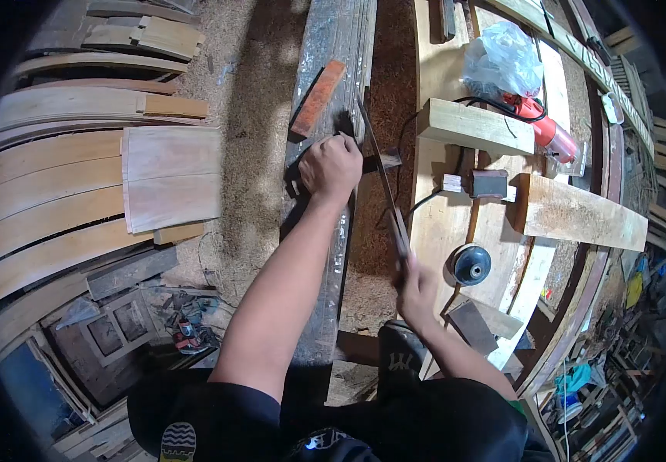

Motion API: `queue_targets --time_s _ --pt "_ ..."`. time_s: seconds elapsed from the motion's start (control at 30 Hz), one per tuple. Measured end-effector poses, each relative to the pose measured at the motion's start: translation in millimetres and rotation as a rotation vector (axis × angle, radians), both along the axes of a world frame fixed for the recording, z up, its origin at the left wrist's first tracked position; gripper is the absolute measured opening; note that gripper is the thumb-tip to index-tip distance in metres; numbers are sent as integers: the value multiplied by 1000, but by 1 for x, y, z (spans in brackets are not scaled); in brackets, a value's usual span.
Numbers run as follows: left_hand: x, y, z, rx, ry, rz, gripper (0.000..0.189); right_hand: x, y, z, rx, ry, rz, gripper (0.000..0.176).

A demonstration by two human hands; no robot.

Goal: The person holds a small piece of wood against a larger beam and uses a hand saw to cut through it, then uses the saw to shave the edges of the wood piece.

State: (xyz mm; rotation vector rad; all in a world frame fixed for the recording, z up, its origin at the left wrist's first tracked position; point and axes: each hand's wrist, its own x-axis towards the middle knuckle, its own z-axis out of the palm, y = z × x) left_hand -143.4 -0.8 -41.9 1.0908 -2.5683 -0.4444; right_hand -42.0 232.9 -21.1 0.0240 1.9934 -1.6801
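Observation:
My left hand point(331, 168) is closed round a small dark piece of wood point(383, 161) and presses it on the worn plank bench point(331, 269). The piece's pale end sticks out past the bench's right edge. My right hand point(417, 292), slightly blurred, grips the lower end of a long thin saw-like blade point(383, 173), whose upper part slants up and left across the protruding end. An orange-red block point(318, 100) lies on the bench just above my left hand.
To the right, a wooden surface point(456, 223) holds a red power tool point(544, 131), a plastic bag point(504, 58), a round black pad point(471, 265), a cable and thick wood blocks point(583, 214). Curved boards point(52, 181) are stacked at left. My shoe point(400, 346) is beside the bench.

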Motion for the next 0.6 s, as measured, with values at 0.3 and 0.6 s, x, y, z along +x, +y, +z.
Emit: queue_targets --time_s 0.3,0.6 --pt "2 -8 -23 24 94 -100 31 -19 -12 11 28 -12 35 57" --pt "1 -3 -10 80 62 -66 30 57 83 -12 42 44 82 55"
